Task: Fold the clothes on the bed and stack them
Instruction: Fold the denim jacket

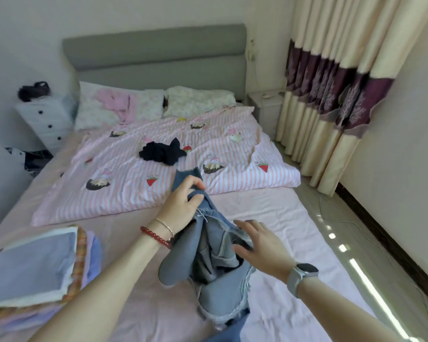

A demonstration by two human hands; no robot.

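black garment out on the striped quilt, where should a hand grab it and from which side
Probably from above, at the near edge of the black garment. It lies crumpled in a low heap on the striped quilt, with nothing touching it. A peak of cloth sticking up at its right end would suit a pinch. Which part that is cannot be told.

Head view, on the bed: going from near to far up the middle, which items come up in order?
Denim garment gripped by the left hand, right hand touching it → black garment on the striped quilt → pillows → grey headboard.
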